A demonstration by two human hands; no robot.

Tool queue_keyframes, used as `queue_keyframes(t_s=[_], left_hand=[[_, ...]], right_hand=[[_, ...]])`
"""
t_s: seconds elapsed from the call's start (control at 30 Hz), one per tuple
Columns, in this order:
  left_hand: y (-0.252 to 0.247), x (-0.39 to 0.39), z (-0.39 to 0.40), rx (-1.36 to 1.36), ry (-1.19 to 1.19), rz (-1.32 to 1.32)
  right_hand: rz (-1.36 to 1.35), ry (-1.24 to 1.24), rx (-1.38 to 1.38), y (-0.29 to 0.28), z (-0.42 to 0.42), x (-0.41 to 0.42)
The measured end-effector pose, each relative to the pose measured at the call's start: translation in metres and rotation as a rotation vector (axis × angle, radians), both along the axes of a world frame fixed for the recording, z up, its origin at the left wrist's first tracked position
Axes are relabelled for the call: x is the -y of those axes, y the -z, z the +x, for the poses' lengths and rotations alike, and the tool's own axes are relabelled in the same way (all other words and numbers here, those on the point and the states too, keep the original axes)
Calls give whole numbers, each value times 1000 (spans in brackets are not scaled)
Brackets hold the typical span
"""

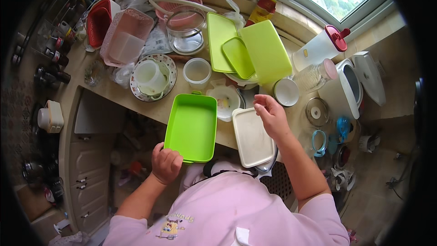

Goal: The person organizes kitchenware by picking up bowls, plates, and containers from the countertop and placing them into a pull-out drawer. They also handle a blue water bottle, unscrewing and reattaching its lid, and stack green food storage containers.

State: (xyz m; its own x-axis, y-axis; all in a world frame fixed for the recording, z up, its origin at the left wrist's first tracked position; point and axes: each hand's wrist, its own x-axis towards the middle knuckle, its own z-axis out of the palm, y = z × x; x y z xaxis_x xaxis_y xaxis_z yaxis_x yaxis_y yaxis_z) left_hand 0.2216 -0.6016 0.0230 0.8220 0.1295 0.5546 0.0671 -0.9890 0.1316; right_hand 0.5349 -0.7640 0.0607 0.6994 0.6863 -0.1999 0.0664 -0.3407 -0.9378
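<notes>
My left hand (167,164) grips the near left corner of a bright green rectangular plastic container (192,128). Its inside faces up, and nothing lies in it. My right hand (273,118) is over the upper right part of an off-white rectangular plastic lid (253,138), fingers slightly bent, with nothing seen in them. Whether it touches the lid cannot be told. Just beyond that hand sits a small white bowl (286,92). A translucent plastic dish (225,101) lies between the green container and the lid.
Lime-green lids (222,46) and an upright lime-green box (268,53) stand at the back. To the left are a patterned plate (136,90) with a cup, a pink basin (112,53) and red containers (99,24). A lidded jug (315,49) and a glass jar (312,77) stand on the right.
</notes>
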Motion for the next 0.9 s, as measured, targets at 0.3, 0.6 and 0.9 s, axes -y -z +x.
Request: queue_keyframes(t_s=[0.3, 0.6, 0.9], left_hand=[[42, 22, 5, -314, -287, -48], [46, 26, 13, -264, -367, -161], [70, 9, 18, 45, -365, -1521]], right_hand=[[-155, -59, 440, 21, 48, -73], [-694, -250, 672, 37, -29, 32], [-1001, -172, 636, 54, -75, 20]])
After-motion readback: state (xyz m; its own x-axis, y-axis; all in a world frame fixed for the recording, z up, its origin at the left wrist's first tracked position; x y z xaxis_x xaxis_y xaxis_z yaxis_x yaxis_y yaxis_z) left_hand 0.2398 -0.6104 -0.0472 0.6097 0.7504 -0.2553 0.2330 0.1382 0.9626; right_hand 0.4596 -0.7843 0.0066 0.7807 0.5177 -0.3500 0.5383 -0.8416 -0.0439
